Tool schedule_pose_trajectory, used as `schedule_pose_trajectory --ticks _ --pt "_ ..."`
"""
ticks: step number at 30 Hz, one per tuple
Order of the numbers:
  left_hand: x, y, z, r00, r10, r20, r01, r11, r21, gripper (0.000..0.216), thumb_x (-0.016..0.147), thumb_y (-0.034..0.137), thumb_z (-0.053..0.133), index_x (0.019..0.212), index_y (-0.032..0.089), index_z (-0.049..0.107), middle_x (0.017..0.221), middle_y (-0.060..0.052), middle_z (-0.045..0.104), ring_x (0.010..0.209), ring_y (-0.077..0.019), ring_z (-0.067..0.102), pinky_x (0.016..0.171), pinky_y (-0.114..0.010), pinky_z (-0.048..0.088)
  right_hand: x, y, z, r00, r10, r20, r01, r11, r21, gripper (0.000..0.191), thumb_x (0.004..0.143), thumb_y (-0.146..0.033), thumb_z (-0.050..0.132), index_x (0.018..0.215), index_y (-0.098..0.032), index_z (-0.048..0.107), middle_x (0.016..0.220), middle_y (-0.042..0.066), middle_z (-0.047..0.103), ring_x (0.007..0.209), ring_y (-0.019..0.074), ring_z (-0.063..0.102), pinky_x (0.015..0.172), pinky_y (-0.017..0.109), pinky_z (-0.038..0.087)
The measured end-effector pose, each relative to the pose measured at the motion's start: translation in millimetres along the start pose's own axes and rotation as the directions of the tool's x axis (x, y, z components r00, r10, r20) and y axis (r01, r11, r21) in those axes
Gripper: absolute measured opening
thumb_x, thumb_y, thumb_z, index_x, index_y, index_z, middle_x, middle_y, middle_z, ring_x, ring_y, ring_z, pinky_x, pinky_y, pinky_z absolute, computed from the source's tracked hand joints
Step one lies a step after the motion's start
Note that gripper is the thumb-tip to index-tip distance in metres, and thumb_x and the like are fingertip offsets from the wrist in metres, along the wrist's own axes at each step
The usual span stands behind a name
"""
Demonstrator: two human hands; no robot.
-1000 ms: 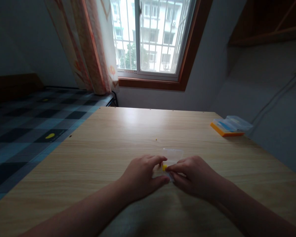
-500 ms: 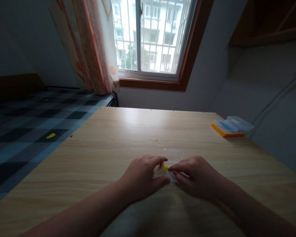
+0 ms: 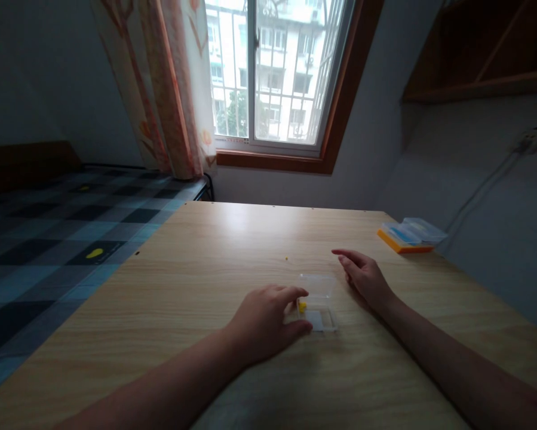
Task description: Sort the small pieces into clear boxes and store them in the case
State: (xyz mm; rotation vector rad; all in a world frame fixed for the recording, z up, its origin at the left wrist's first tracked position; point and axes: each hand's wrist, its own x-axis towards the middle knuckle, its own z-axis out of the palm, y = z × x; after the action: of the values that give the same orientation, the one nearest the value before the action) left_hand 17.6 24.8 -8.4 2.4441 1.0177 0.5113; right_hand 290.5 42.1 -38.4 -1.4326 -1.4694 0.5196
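Observation:
A small clear plastic box (image 3: 329, 319) lies on the table with its clear lid (image 3: 317, 285) laid back on the far side. In its left end sits a small yellow piece (image 3: 303, 307), and a pale insert (image 3: 313, 321) lies beside that. My left hand (image 3: 272, 316) grips the box's left end, thumb at the near edge and forefinger at the far side. Up and to the right of the box is my right hand (image 3: 362, 275), its forefinger stretched out and the other fingers loosely bent, with nothing visible in it. Beyond the lid lies a tiny yellow bit (image 3: 287, 258).
An orange case with a clear lid (image 3: 407, 239) stands at the table's far right edge. The wooden table (image 3: 196, 263) reaches toward the window wall. A bed with a checked cover (image 3: 71, 239) is on the left, and a shelf (image 3: 483, 89) hangs at upper right.
My right hand has left the box and moved up and right, its forefinger now extended. My left hand stays at the box's left end. The view has shifted slightly.

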Motion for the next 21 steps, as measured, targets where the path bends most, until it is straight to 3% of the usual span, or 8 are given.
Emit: schedule_pose_trajectory --ticks 4,11,17,21 --pt "-1.1 3.4 -1.6 1.000 -0.016 -0.006 0.016 1.000 0.009 0.045 0.079 0.038 0.078 0.120 0.027 0.065 0.109 -0.005 0.074 0.098 -0.0295 0.069 0.086 -0.041 0.051 20.5 4.4 18.1 0.993 -0.047 0.111 0.049 0.999 -0.015 0.042 0.083 -0.047 0.063 0.102 -0.012 0.078 0.085 0.008 0.071 0.072 0.0159 0.058 0.062 0.026 0.044" --pt "-1.3 8.2 -4.5 0.997 -0.076 -0.023 0.077 0.994 0.079 0.035 0.077 0.041 0.079 0.099 0.022 0.060 0.090 -0.005 0.074 0.080 -0.0291 0.069 0.068 -0.034 0.047 62.9 1.3 63.1 0.925 -0.168 0.341 0.196 0.979 -0.050 0.031 0.076 -0.042 0.071 0.091 -0.017 0.082 0.078 0.005 0.068 0.061 0.0111 0.049 0.055 0.023 0.037" --pt "-1.0 7.0 -4.0 0.997 -0.078 -0.014 0.079 0.993 0.091 0.033 0.077 0.045 0.078 0.095 0.023 0.060 0.090 -0.005 0.073 0.082 -0.0288 0.068 0.068 -0.033 0.045 77.6 -5.4 79.0 0.887 -0.212 0.409 0.259 0.964 -0.060 0.023 0.076 -0.036 0.073 0.088 -0.019 0.082 0.078 0.004 0.068 0.065 0.0120 0.053 0.060 0.023 0.039" --pt "-0.8 6.8 -4.7 0.997 -0.077 -0.002 0.077 0.994 0.071 0.033 0.077 0.045 0.078 0.093 0.023 0.059 0.094 -0.005 0.074 0.084 -0.0284 0.068 0.069 -0.033 0.045 77.5 -9.4 78.5 0.894 -0.199 0.402 0.232 0.972 -0.035 0.018 0.073 -0.034 0.074 0.079 -0.019 0.081 0.077 0.005 0.069 0.069 0.0135 0.056 0.063 0.024 0.041"
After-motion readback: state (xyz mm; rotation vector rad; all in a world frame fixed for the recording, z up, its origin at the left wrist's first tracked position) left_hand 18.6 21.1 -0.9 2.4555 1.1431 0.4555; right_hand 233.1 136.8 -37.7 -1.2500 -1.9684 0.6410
